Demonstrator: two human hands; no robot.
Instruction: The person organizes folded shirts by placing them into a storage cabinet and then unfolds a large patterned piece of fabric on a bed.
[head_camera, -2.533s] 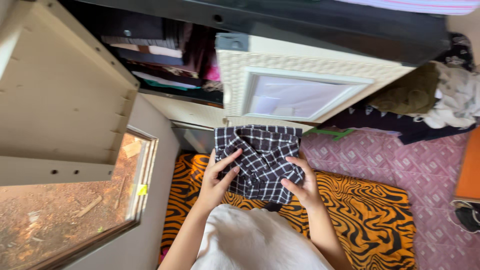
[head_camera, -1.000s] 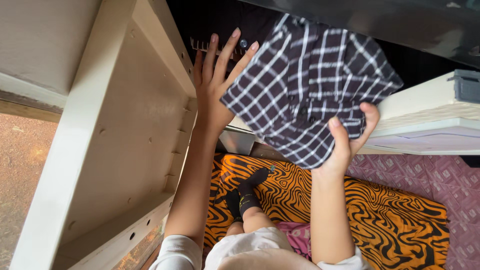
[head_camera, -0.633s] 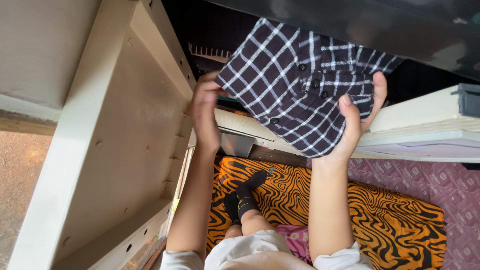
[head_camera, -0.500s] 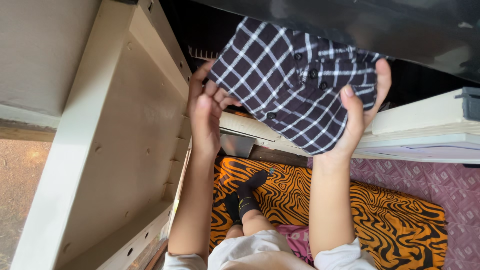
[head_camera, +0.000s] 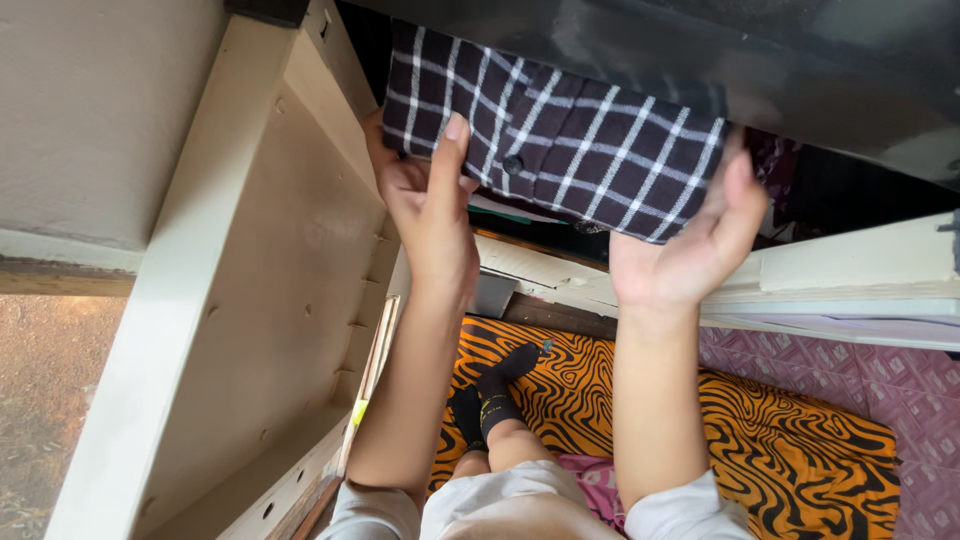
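Observation:
A folded dark shirt with a white check pattern (head_camera: 560, 140) lies flat in the opening of a cabinet shelf, its far edge hidden under the dark shelf board (head_camera: 700, 50) above. My left hand (head_camera: 430, 200) grips the shirt's left end, thumb laid on top of the cloth. Under the shirt's right end, my right hand (head_camera: 695, 250) is palm up with its fingers against the cloth. Both forearms reach upward from the bottom of the view.
The cream cabinet door (head_camera: 230, 300) stands swung out at the left. A cream drawer unit (head_camera: 850, 290) juts in at the right. Below are an orange and black striped mat (head_camera: 780, 430), my dark-socked foot (head_camera: 490, 390) and a pink patterned floor covering (head_camera: 900, 370).
I lifted the folded shirt from my lap up to the cabinet. Over the last second it turned flat and slid deeper into the shelf opening, and my left hand took hold of its left end.

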